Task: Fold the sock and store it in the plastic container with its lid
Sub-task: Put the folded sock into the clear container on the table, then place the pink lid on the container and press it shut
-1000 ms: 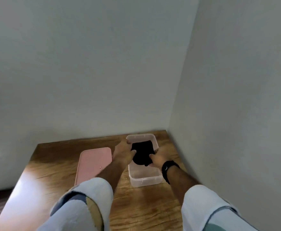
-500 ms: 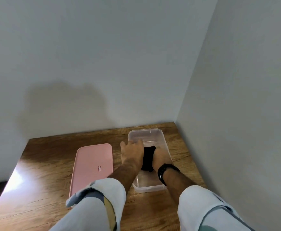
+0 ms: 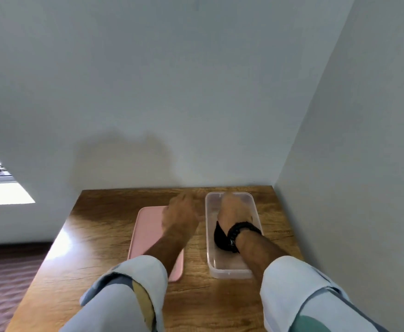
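Note:
A clear plastic container (image 3: pixel 229 273) stands on the wooden table near the right wall. The folded black sock (image 3: pixel 220 237) lies inside it, mostly hidden under my right hand (image 3: pixel 232 212). That hand rests flat in the container with its fingers stretched toward the far end, and a black watch is on its wrist. The pink lid (image 3: pixel 145 228) lies flat on the table to the left of the container. My left hand (image 3: pixel 180 213), blurred, hovers over the lid's far right corner, outside the container, holding nothing.
The wooden table (image 3: pixel 95 238) fits into a corner, with a wall behind it and another along its right side. Its left edge drops to a dark floor (image 3: pixel 6 279). My light sleeves fill the near part of the view.
My left hand has left the container and moved left over the pink lid. My right hand has stayed inside, now lying flat on the sock. The camera has tilted.

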The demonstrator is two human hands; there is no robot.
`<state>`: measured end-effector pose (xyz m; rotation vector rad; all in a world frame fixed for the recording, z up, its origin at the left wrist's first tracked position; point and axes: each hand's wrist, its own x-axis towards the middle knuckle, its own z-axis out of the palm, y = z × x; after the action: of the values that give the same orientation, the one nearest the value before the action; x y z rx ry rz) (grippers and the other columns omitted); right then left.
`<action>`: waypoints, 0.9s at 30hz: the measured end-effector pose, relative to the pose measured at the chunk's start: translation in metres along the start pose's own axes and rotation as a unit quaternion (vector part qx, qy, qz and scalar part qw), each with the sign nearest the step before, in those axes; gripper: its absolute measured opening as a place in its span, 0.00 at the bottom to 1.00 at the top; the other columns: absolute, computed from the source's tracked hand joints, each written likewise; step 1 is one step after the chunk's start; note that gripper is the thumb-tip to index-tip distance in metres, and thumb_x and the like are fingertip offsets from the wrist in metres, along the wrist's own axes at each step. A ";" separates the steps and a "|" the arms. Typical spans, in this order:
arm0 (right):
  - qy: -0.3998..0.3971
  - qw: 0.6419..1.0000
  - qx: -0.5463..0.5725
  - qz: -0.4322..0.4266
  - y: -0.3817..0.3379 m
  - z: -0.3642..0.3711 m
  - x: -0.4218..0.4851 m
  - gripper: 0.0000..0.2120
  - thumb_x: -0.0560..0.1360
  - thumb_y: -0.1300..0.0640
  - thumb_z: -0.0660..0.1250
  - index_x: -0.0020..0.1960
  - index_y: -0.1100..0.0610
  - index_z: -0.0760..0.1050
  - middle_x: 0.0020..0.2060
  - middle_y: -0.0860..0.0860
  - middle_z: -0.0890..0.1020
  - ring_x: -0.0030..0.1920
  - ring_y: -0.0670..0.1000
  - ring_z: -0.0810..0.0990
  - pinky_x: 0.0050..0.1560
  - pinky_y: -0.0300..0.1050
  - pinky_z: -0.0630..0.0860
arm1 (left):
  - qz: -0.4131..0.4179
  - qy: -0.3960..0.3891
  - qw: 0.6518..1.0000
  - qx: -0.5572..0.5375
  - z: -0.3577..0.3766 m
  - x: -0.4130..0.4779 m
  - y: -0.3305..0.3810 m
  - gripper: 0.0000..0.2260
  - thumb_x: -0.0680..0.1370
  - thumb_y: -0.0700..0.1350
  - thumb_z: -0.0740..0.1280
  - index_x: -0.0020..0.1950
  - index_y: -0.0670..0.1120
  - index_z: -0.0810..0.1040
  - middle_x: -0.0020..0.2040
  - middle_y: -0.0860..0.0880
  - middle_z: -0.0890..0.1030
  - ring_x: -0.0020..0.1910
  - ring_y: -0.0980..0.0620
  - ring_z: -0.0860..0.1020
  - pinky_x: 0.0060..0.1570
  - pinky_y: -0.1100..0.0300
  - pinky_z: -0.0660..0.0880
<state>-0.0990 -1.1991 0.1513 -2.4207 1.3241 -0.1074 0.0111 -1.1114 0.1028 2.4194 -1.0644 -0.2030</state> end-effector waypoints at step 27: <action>-0.086 0.983 0.159 -0.007 -0.130 0.091 -0.067 0.15 0.80 0.63 0.57 0.60 0.63 0.80 0.61 0.59 0.81 0.61 0.59 0.80 0.56 0.46 0.77 | -0.348 0.073 0.851 -0.386 -0.080 -0.115 -0.180 0.14 0.83 0.42 0.64 0.67 0.42 0.82 0.57 0.46 0.84 0.54 0.45 0.82 0.57 0.45 0.83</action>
<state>-0.0102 -1.0544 0.1215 -2.1184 1.1191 -0.1029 0.0758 -0.8941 0.0782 1.8944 0.0553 -0.5535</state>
